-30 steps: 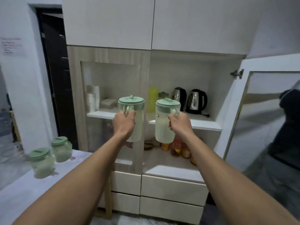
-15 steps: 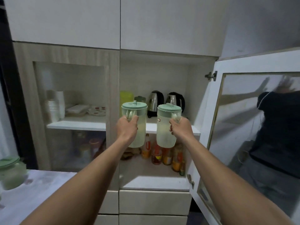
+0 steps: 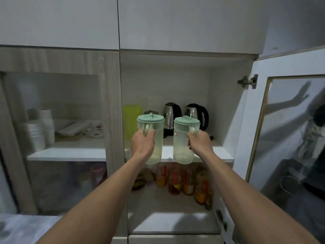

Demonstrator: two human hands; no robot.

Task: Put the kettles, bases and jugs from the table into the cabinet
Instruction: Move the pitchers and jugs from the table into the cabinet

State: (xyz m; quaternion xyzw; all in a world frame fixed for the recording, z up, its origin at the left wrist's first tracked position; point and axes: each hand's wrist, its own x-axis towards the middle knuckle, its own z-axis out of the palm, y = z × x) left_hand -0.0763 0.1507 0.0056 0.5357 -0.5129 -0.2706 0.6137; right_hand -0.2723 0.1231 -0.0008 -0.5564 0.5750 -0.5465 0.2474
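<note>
I hold two clear plastic jugs with green lids in front of the open cabinet. My left hand (image 3: 142, 144) grips the handle of the left jug (image 3: 154, 138). My right hand (image 3: 199, 143) grips the handle of the right jug (image 3: 182, 143). Both jugs hang upright at the front edge of the upper shelf (image 3: 218, 155). Behind them on that shelf stand two steel kettles with black handles, one kettle (image 3: 171, 113) on the left and another kettle (image 3: 197, 114) on the right, each on a black base.
A yellow-green container (image 3: 131, 118) stands at the shelf's left. Bottles (image 3: 188, 180) fill the lower shelf. The glass door (image 3: 290, 138) hangs open on the right. Behind the shut left glass door (image 3: 58, 131) are stacked cups and dishes. A white table corner (image 3: 26, 228) shows bottom left.
I have come closer to the cabinet, and both jugs have moved forward to the upper shelf's edge. The jugs left on the table have gone out of view.
</note>
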